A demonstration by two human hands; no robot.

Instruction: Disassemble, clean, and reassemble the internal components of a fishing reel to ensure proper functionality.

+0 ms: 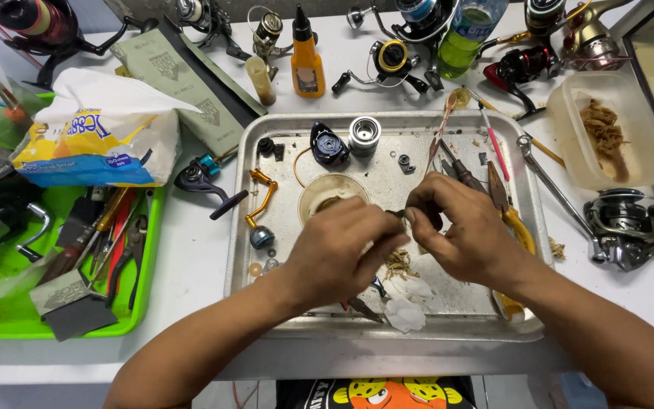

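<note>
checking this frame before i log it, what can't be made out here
- Head view: the small dark part pinched between left hand and right hand is too small and finger-covered to identify.
- Metal tray middle: hidden under both hands.
- Black reel: cut off by the top edge.

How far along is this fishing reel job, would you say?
Somewhere in the middle, I'd guess. Done: a reel is stripped, its spool, dark housing and gold handle lying loose in the metal tray. In hand: the left hand and right hand pinch a small part between them. Left: those loose parts are not yet reassembled.
</note>
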